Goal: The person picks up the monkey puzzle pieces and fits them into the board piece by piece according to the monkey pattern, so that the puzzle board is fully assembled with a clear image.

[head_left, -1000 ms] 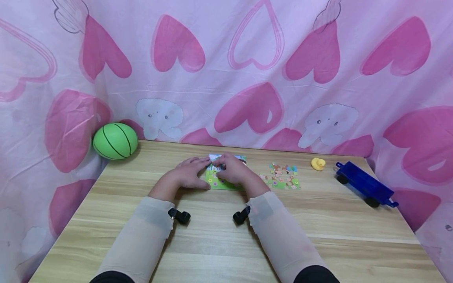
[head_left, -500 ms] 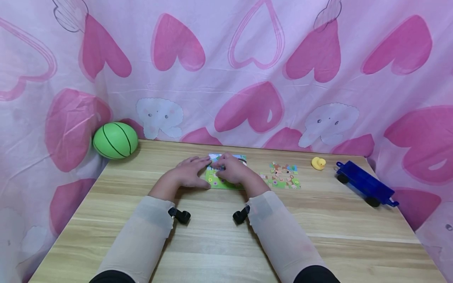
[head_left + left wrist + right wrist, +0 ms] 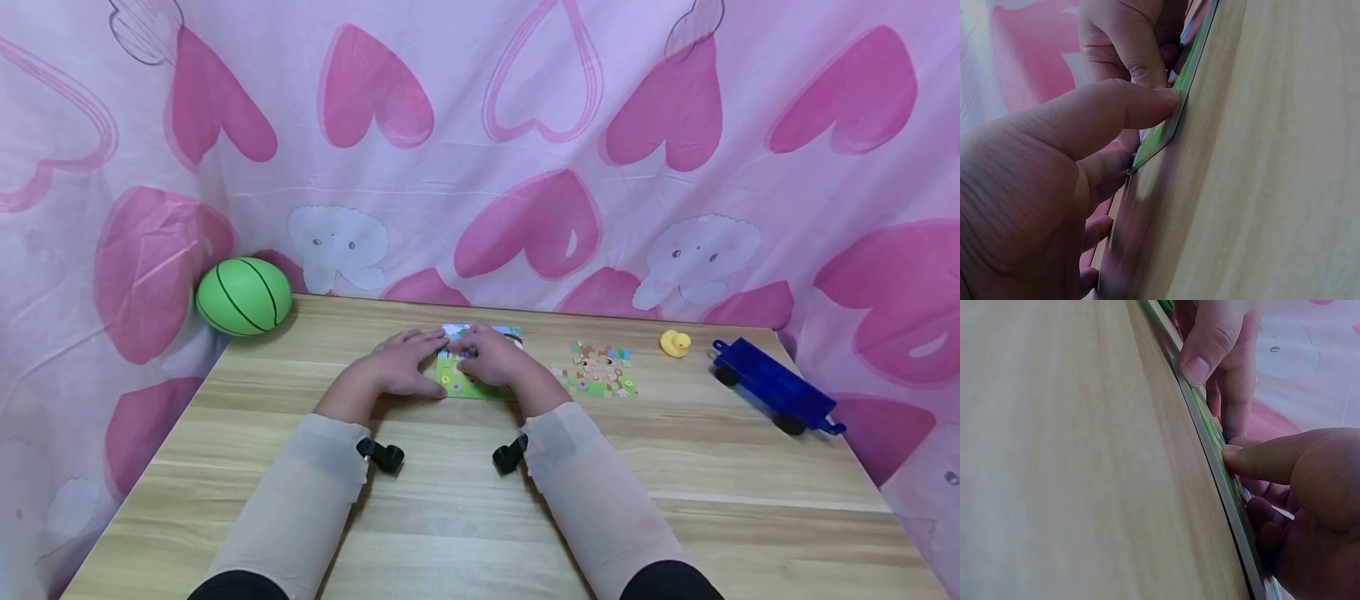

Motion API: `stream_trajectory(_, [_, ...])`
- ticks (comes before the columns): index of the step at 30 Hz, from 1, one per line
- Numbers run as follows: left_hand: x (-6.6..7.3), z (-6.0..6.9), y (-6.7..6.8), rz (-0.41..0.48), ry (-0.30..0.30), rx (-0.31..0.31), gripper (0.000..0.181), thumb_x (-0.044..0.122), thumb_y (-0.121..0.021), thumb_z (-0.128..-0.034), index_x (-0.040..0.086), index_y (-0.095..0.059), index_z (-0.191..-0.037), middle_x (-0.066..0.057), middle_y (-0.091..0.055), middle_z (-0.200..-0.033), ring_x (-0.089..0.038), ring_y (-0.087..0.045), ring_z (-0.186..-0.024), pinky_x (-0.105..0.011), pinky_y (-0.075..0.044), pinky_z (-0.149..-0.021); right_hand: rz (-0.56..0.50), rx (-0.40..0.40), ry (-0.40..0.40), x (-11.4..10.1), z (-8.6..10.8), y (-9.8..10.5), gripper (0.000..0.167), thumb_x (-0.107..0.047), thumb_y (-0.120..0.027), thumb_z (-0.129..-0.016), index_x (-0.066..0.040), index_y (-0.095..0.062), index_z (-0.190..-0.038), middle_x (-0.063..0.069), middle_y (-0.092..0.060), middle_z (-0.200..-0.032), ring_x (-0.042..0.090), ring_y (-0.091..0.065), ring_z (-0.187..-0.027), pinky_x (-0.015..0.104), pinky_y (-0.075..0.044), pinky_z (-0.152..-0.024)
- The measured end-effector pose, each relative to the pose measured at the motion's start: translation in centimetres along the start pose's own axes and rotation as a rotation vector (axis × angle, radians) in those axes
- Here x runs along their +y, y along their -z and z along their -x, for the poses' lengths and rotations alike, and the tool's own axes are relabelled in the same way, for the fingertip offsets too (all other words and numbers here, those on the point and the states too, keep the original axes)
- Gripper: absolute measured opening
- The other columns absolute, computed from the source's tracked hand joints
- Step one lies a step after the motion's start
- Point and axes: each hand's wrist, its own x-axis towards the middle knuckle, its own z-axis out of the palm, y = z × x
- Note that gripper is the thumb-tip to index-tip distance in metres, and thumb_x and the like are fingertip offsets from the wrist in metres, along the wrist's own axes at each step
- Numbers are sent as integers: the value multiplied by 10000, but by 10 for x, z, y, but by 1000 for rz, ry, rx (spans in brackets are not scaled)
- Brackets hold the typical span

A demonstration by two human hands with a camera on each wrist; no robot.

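Observation:
A flat puzzle board [image 3: 480,389] with a bright green printed picture lies near the table's far edge. My left hand [image 3: 405,363] rests at its left side, fingers fairly straight. In the left wrist view, the left thumb [image 3: 1154,106] touches the board's near edge and a finger lies by its corner. Over the board's middle bends my right hand [image 3: 491,357], its fingers curled and the thumb [image 3: 1260,459] close to the index finger on the picture. Whether a piece is between those fingertips is hidden. Joined puzzle pieces [image 3: 600,367] showing brown animals lie to the right.
A green ball [image 3: 244,297] sits at the table's far left corner. Toward the right are a yellow toy duck [image 3: 675,343] and a blue toy trailer [image 3: 776,385] with black wheels. A pink heart-patterned curtain [image 3: 420,208] hangs behind the wooden table [image 3: 450,517].
Both hands keep nearly the same place on the board, with only slight shifts of the right fingers. The whole head view has drifted very slightly.

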Motion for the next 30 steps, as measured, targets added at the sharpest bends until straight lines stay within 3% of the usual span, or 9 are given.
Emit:
stream_trajectory(9, [1, -1, 2, -22, -19, 7, 979, 585, -767, -851, 321, -338, -1691, 88, -202, -1812, -391, -111, -1688, -738, -148, -1319, -22, 36, -2, 1, -2, 4, 363, -232, -749, -1009, -225, -750, -1372, 39, -615, -1387, 209, -609, -1153, 383, -537, -1044])
stream_trajectory(16, [2, -1, 1, -33, -2, -7, 987, 598, -761, -850, 322, -330, -1693, 78, -202, -1813, -398, -103, -1688, -740, -149, -1318, -132, 62, -18, 3, 2, 15, 412, -262, -775, -986, -207, -727, -1392, 28, -715, -1223, 197, -658, -1060, 338, -596, -877])
stream_trajectory(23, [2, 0, 0, -25, -1, -7, 992, 580, -771, -838, 325, -333, -1691, 109, -191, -1812, -374, -94, -1693, -715, -146, -1331, -245, 137, 22, 15, 30, 50, 443, -250, -712, -1024, -213, -670, -1464, 71, -691, -1384, 244, -647, -1166, 386, -614, -889])
stream_trajectory(30, [2, -1, 0, -22, 4, -5, 997, 564, -778, -835, 326, -330, -1693, 111, -179, -1814, -363, -85, -1696, -715, -138, -1332, -256, 236, 12, 50, 67, 83, 397, -316, -721, -1021, -272, -700, -1415, 29, -727, -1272, 249, -661, -1142, 383, -599, -918])
